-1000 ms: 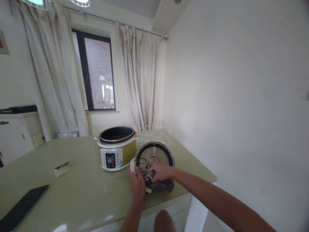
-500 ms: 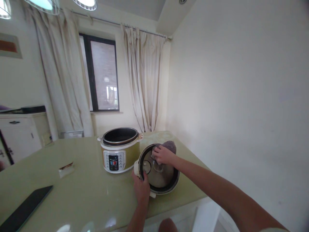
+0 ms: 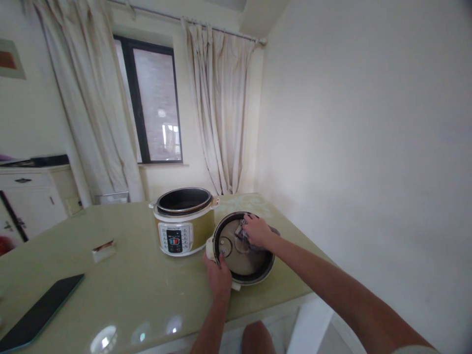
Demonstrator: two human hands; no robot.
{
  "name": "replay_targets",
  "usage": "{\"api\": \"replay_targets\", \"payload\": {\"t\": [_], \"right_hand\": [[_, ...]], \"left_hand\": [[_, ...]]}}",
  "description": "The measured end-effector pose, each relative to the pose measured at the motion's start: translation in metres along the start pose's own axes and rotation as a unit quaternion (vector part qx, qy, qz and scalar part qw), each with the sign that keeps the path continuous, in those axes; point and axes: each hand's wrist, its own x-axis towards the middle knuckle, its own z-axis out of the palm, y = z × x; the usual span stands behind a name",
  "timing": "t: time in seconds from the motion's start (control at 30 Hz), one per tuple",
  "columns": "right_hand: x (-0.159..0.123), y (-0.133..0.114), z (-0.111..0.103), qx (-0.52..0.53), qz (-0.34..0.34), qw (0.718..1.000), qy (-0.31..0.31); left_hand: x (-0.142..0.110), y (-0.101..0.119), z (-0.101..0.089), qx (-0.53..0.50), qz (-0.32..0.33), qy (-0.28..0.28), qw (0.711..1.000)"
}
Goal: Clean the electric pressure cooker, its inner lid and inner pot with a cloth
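Tilted on the table, the round pressure cooker lid (image 3: 239, 263) shows its metal inner face and dark rim toward me. My left hand (image 3: 220, 278) grips the lid's lower left edge, thumb on the inside. With fingers closed, my right hand (image 3: 258, 230) presses a grey cloth (image 3: 241, 231) to the upper part of the inner face; some cloth hangs out behind the hand. Just left of the lid stands the electric pressure cooker (image 3: 184, 223), lidless and upright, its dark inner pot (image 3: 184, 200) visible from above and its control panel facing me.
The glossy green table (image 3: 140, 290) carries a dark flat tablet-like thing (image 3: 44, 309) at the left front and a small white packet (image 3: 103, 250) behind it. A wall (image 3: 361, 147) rises close on the right. Curtains (image 3: 224, 108) and a window stand behind.
My right hand has moved with the cloth up and slightly right along the lid's inner face, toward the rim. My left hand keeps its hold. The view has tipped down a little.
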Motion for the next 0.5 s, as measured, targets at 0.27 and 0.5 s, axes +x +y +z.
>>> {"api": "replay_targets", "payload": {"t": [0.27, 0.5], "right_hand": [[-0.044, -0.019, 0.002, -0.006, -0.089, 0.991, -0.101], [-0.040, -0.043, 0.023, 0.014, -0.118, 0.993, 0.012]], "left_hand": [[-0.002, 0.009, -0.002, -0.023, 0.027, 0.010, 0.999], [0.004, -0.004, 0.000, -0.002, 0.038, 0.050, 0.998]]}}
